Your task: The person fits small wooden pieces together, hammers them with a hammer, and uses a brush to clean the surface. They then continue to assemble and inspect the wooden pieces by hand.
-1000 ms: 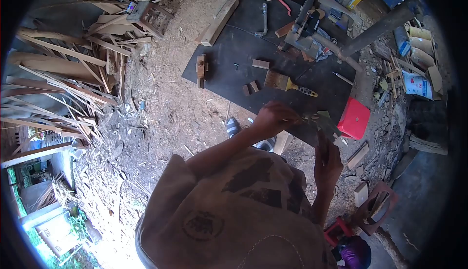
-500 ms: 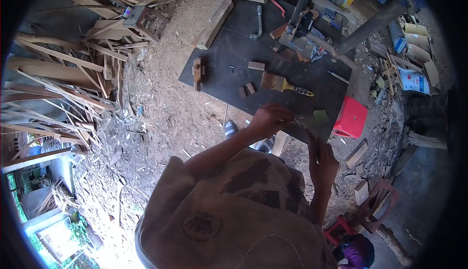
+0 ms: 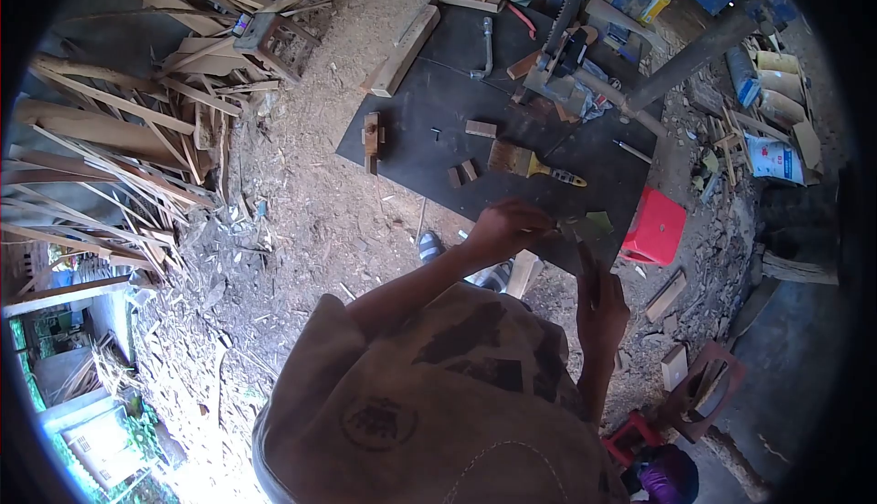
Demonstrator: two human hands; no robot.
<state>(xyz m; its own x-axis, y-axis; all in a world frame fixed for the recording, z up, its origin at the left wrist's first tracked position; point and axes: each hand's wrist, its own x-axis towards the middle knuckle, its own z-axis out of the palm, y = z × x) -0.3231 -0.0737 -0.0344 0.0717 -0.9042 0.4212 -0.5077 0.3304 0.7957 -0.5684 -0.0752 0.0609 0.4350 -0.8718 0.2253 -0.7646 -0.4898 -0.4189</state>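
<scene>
Over the near edge of the dark work table (image 3: 438,166), my left hand (image 3: 513,227) has its thumb and fingers pinched together around something small and pale that I cannot make out. Close by on the right, my right hand (image 3: 600,301) is closed with the fingers pointing at the left fingertips; a thin dark piece seems to be in it, too dim to name. A green square piece (image 3: 600,222) lies on the table just beyond both hands. Farther up are a wide paintbrush (image 3: 519,159) with a yellow and black handle and small wood blocks (image 3: 462,173).
A wooden hand plane (image 3: 371,143) and a long wood beam (image 3: 404,52) lie along the table's left side. A machine with a toothed column (image 3: 575,2) stands at the back. A red stool (image 3: 655,227) is at the right; wood strips (image 3: 119,148) pile up at the left.
My right hand has shifted slightly left and down. The left hand stays pinched in nearly the same spot, and the view has tilted a little.
</scene>
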